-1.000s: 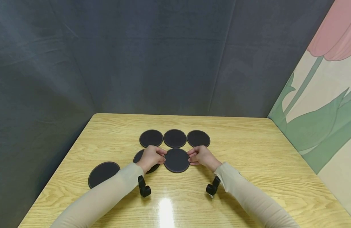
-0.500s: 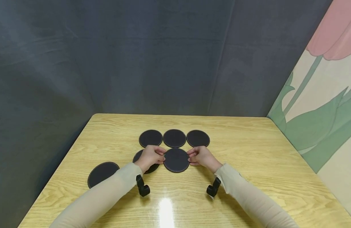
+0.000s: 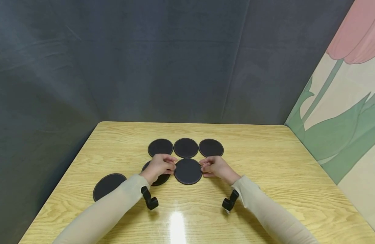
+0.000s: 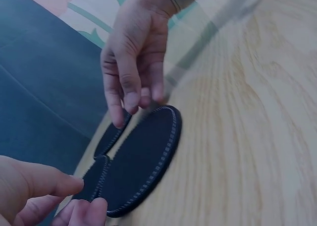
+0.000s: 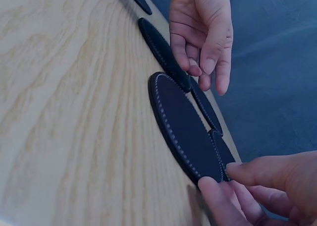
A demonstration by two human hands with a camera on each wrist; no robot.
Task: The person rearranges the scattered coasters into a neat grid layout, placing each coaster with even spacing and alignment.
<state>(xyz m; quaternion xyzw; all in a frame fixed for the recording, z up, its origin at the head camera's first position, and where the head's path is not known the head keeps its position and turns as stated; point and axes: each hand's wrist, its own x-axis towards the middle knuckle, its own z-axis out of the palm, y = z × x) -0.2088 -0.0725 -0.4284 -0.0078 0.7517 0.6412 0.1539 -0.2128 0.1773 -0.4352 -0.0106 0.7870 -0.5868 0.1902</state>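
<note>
A round black coaster (image 3: pixel 188 171) with pale stitching round its rim lies flat on the table between my two hands. My left hand (image 3: pixel 158 168) is at its left edge, thumb and fingers loosely apart with nothing held. On the opposite side, my right hand (image 3: pixel 218 168) has its relaxed fingertips close by the right edge. Beneath the left hand, another coaster (image 3: pixel 160 180) is partly hidden. The right wrist view shows the middle coaster (image 5: pixel 181 122) resting on the wood, with the right thumb (image 5: pixel 247 170) near its rim.
Behind, three matching coasters stand in a row: left (image 3: pixel 160 147), centre (image 3: pixel 185 147) and right (image 3: pixel 211 147). One more coaster (image 3: pixel 108 186) lies at the left, partly covered by the sleeve. A dark curtain (image 3: pixel 175 61) and a tulip-patterned panel (image 3: pixel 355 125) border the wooden table (image 3: pixel 282 162).
My left hand has drawn slightly left, off the middle coaster's edge, and its fingers have loosened. The right arm has shifted a touch to the right. The coasters stay as they were.
</note>
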